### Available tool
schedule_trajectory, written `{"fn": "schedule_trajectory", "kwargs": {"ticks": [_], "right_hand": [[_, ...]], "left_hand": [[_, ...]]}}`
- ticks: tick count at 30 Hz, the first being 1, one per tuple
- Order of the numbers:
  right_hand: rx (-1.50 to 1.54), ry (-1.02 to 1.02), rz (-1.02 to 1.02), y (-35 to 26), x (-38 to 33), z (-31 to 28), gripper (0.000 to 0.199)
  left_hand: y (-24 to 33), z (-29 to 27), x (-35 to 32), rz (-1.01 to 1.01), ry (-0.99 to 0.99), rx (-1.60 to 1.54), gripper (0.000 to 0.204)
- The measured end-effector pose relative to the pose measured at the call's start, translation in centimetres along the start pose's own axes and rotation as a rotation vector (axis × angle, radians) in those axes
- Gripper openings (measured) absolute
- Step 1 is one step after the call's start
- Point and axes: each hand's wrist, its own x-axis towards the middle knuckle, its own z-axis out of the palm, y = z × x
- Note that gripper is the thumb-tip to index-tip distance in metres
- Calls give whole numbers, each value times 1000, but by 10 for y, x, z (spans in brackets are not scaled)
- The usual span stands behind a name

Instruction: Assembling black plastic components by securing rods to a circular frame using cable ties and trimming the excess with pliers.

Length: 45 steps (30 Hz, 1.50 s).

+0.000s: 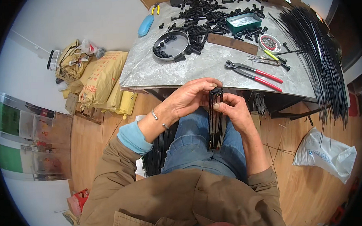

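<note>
Cylindrical black rod cage (pixel 215 119), a ring of slim upright rods with a round black cap, is positioned above the person's lap, in front of the near edge of the grey stone-patterned table (pixel 142 70). The left hand (pixel 190 97) grips the capped upper end, its fingers curled around the far side and its thumb at the cap. The right hand (pixel 236 109) pinches the upper rods from the right, thumb on the near face and fingers bent behind. The lower end of the cage extends between the thighs of the blue jeans (pixel 188 135); whether it touches them cannot be determined. On the table, red-handled pincers (pixel 265 73) lie near the front edge with handles spread. Behind them rests a flat brown bar (pixel 232 44). To the right of the bar is a round dish (pixel 261 40) of small metal pieces. A shallow round tray (pixel 180 43), left of the bar, contains short black fittings. A heap of black bolt-shaped parts (pixel 209 15) covers the rear, beside a green box (pixel 246 27). Long black wires (pixel 313 46) overhang the right edge.
</note>
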Motion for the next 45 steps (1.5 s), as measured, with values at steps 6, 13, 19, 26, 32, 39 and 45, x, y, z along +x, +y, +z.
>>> {"fn": "schedule_trajectory", "kwargs": {"ticks": [6, 13, 19, 26, 32, 39, 45], "right_hand": [[-16, -2, -4, 1, 1, 0, 16], [-7, 31, -10, 2, 2, -1, 15], [-37, 105, 13, 1, 2, 3, 15], [-54, 167, 37, 0, 2, 7, 15], [-47, 183, 44, -1, 1, 9, 14], [-1, 176, 19, 0, -3, 7, 18], [-247, 219, -126, 5, -8, 9, 23]], "left_hand": [[-4, -8, 3, 27, -38, 2, 18], [-6, -7, 4, 59, 8, 24, 20], [-8, -10, 5, 122, 93, 53, 19], [-4, -3, 0, 233, 95, 222, 27], [-9, 3, -6, 288, 100, 293, 29], [-15, 11, -10, 354, 145, 294, 30], [-17, 11, -9, 387, 150, 234, 31]]}}
